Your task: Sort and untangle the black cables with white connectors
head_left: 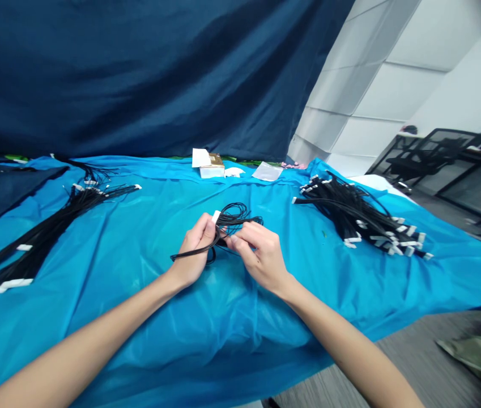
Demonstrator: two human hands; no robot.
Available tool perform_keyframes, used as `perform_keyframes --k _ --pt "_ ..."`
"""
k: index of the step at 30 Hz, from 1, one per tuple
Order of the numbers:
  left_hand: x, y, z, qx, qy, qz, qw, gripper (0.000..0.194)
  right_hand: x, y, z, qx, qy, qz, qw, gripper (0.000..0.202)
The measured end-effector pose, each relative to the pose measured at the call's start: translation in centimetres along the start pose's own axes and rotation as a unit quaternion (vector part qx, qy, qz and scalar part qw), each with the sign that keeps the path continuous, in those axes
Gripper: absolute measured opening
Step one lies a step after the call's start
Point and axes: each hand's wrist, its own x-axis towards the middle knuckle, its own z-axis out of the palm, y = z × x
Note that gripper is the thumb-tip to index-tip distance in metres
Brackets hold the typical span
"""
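A black cable (234, 213) with a white connector (216, 216) is looped into a coil between my hands, above the blue cloth. My left hand (195, 249) is closed around the cable close to the connector, with one loop hanging over the wrist side. Thumb and fingers of my right hand (261, 249) pinch the strands at the coil's right side. Where the two hands meet, the fingertips partly hide the cable.
Long black cables with white connectors (53, 226) lie at the left. A pile of bundled black cables (354, 215) rests at the right. Behind are a small box (212, 171) and a clear plastic bag (267, 171). A dark blue curtain (138, 73) hangs behind the blue cloth (150, 340).
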Motion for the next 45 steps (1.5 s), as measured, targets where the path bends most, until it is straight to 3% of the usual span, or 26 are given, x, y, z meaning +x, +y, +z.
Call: perform_keyframes --k 14,45 --pt "0.04 0.02 0.07 -0.042 -0.018 0.001 0.999 0.039 0.18 -0.13 -0.13 0.192 -0.02 0.121 0.974 0.026" --pt "0.08 0.18 0.18 -0.041 -0.027 -0.012 0.999 0.039 0.16 -0.11 0.01 0.205 -0.055 0.139 0.967 0.029"
